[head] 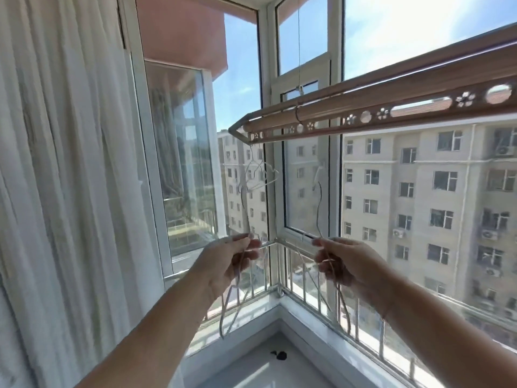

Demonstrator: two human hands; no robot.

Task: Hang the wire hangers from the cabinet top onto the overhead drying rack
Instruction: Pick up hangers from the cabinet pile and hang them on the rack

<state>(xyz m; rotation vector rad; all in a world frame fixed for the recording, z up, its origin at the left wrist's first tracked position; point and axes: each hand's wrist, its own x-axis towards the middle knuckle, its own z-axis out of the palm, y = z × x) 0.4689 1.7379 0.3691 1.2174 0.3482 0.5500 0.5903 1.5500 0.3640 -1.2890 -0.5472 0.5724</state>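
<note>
— What fills my screen first?

— From my remote seat, the white curtain (64,163) takes the whole left side. Then the corner window frame (267,65), with an apartment block (419,191) outside beyond the glass.

— And the drying rack?

— The drying rack (391,107) crosses overhead from the right, and its near end stops above the hands. A pale hanger (275,172) seems to dangle under that end, though it is too faint against the glass for me to be sure.

— The hands?

— Both are raised in front of the railing (307,289). My left hand (229,264) pinches a bunch of wire hangers (221,323); their loops droop below the wrist and the hooks point up toward the rack. My right hand (347,261) grips a single hanger (318,211), hook up, well short of the rack.

— Anything smaller?

— One dark object (279,355) lies on the white ledge below.
</note>
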